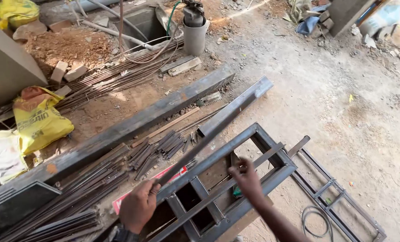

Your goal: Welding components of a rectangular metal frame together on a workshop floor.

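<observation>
My left hand (138, 206) grips the near end of a long flat steel bar (218, 125) that slants up and to the right above the ground. My right hand (244, 177) pinches a thinner flat steel strip (271, 154) that lies diagonally across a welded rectangular steel frame (271, 139). The frame rests on the ground below both hands, with crossbars inside it.
A long square steel tube (132, 123) lies left of the frame. Bundles of thin rods (79, 188) and short cut pieces (159, 150) lie on the ground beside it. A second, thinner frame (339, 197), a wire coil (316, 222), yellow sacks (38, 118) and a grey pipe (194, 38) surround the spot.
</observation>
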